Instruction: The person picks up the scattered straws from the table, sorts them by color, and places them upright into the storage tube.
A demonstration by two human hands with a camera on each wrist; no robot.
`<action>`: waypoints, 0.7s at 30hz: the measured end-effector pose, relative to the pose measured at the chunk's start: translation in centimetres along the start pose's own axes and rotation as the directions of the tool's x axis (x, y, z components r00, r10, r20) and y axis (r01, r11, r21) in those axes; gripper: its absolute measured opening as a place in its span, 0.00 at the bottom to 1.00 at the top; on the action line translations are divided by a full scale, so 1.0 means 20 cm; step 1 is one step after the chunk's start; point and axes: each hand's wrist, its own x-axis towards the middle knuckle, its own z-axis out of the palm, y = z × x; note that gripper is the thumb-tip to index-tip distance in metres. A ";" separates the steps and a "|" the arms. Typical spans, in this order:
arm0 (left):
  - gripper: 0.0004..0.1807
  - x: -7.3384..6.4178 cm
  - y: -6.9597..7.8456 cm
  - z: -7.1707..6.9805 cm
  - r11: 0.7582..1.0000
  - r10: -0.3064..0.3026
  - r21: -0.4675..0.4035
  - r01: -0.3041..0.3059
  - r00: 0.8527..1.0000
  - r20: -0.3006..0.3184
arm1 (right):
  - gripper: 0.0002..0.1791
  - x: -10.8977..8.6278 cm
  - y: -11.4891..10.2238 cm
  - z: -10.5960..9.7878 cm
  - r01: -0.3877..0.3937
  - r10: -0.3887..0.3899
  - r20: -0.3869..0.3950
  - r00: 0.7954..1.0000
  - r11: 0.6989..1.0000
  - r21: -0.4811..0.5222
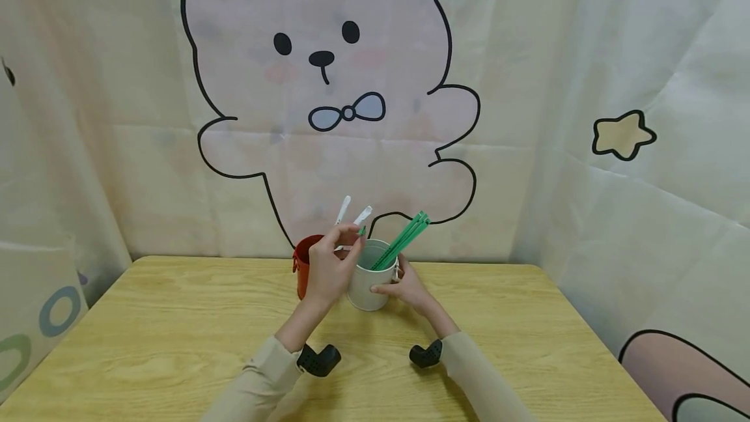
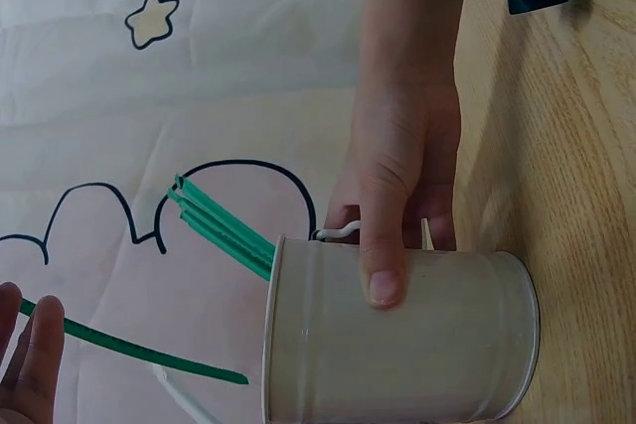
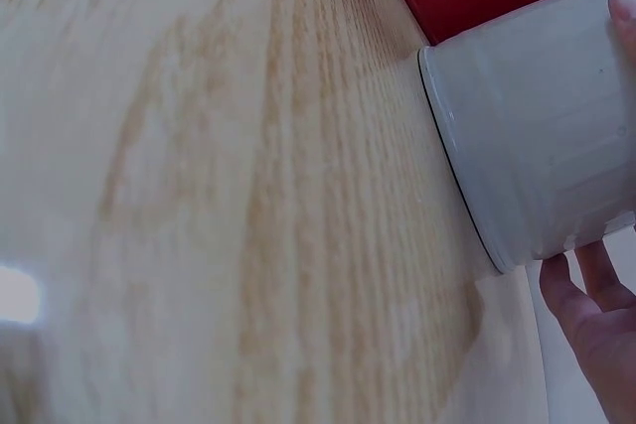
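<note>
A slim green stick [image 2: 149, 353] is pinched between the thumb and fingers of my left hand [image 1: 331, 269], raised over the gap between two small metal buckets. The head view shows only its tip. My right hand [image 1: 411, 288] grips the right side of the white bucket [image 1: 368, 290], thumb across the front of the wall. Several matching green sticks [image 1: 404, 239] stand in that bucket, leaning right. To its left is the red bucket [image 1: 301, 269], partly covered by my left hand. White sticks with broader tips [image 1: 364, 215] rise behind the left hand, their lower ends hidden.
Both buckets stand close together near the back of the wooden table [image 1: 176, 324]. Behind it hangs a curtain [image 1: 515, 148] printed with a cartoon animal. Each wrist carries a black camera mount [image 1: 319, 360].
</note>
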 end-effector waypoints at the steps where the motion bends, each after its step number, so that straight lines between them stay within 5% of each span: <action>1: 0.08 0.00 0.00 0.00 1.000 -0.004 0.002 0.004 1.000 0.005 | 0.51 0.00 0.00 0.00 0.003 -0.003 0.000 1.000 1.000 0.001; 5: 0.08 0.00 0.01 0.01 1.000 -0.024 0.012 0.024 1.000 0.017 | 0.51 0.00 0.00 0.00 0.007 -0.007 0.009 1.000 1.000 0.001; 11: 0.09 0.01 -0.12 0.05 1.000 -0.005 0.002 0.005 1.000 0.006 | 0.50 0.01 0.01 0.00 0.014 -0.014 0.019 1.000 1.000 -0.001; 21: 0.09 0.03 -0.13 0.04 0.997 0.071 0.017 -0.071 0.997 0.002 | 0.50 0.00 0.00 0.00 0.010 -0.010 0.010 1.000 1.000 -0.002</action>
